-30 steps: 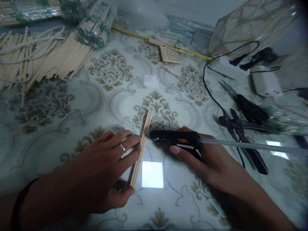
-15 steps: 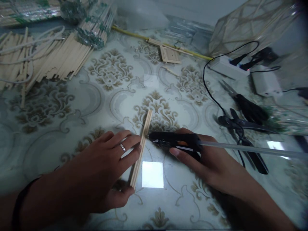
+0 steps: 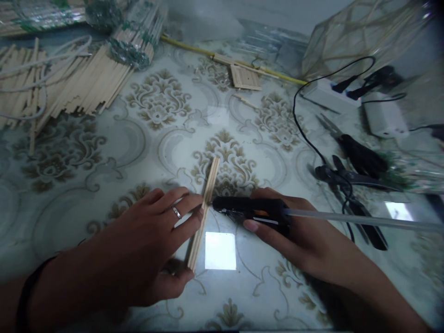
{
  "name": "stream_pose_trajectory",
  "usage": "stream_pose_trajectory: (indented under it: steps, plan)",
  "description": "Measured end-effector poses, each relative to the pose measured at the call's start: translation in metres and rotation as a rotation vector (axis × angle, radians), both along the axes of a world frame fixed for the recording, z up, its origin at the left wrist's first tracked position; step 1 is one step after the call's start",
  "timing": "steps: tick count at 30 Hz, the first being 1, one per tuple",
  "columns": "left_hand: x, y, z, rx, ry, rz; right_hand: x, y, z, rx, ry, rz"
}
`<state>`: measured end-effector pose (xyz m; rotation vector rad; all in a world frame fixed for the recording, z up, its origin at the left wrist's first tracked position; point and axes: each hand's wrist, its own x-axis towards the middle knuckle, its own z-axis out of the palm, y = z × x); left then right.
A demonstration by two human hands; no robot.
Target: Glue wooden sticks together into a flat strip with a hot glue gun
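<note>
Between my hands, a narrow strip of wooden sticks (image 3: 196, 244) lies on the patterned tabletop, slanting up to the right. My left hand (image 3: 161, 236), with a ring on one finger, grips the strip along its left side, thumb at the near end and fingertips by its middle. A black hot glue gun (image 3: 253, 206) is held in my right hand (image 3: 294, 226), its nozzle pointing left at the strip's middle. Nozzle and wood appear to touch or nearly so. A long translucent glue stick (image 3: 333, 216) runs out of the gun's back to the right.
Many loose wooden sticks (image 3: 86, 85) and a white cable (image 3: 45, 88) lie at far left. Behind are a yellow rod (image 3: 187, 46) and a small wooden panel (image 3: 245, 77). To the right lie pliers (image 3: 360, 155), cutters (image 3: 357, 178), a black cord (image 3: 294, 111) and a power strip (image 3: 333, 97).
The glue gun's nozzle has shifted slightly toward me along the wooden strip. My left hand and the strip stay in place.
</note>
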<state>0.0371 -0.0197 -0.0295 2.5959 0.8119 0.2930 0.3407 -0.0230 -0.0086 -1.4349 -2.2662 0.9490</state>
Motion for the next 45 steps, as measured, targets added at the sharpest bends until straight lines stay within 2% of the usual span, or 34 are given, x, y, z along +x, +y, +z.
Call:
stream_pose_trajectory:
  steps: [7,14,23,30,45]
  plan:
    - [-0.0004,-0.002,-0.0011,0.0,-0.01,0.002,-0.0008,-0.0008,-0.0024,-0.013,-0.008,-0.037]
    - [0.0001,-0.0016,-0.0031,0.0,-0.02,0.008,-0.001,-0.0018,0.0028,0.016,0.011,0.023]
    - [-0.0012,-0.0005,-0.0024,0.0,-0.016,0.003,0.0032,-0.0067,-0.0044,-0.009,0.052,0.119]
    - [0.0002,-0.001,-0.0006,-0.004,0.002,0.007,-0.0024,-0.0018,0.0026,-0.021,0.018,0.01]
    - [-0.0016,-0.0024,-0.0025,0.033,-0.015,0.003,-0.0033,-0.0014,0.0002,-0.023,-0.014,-0.024]
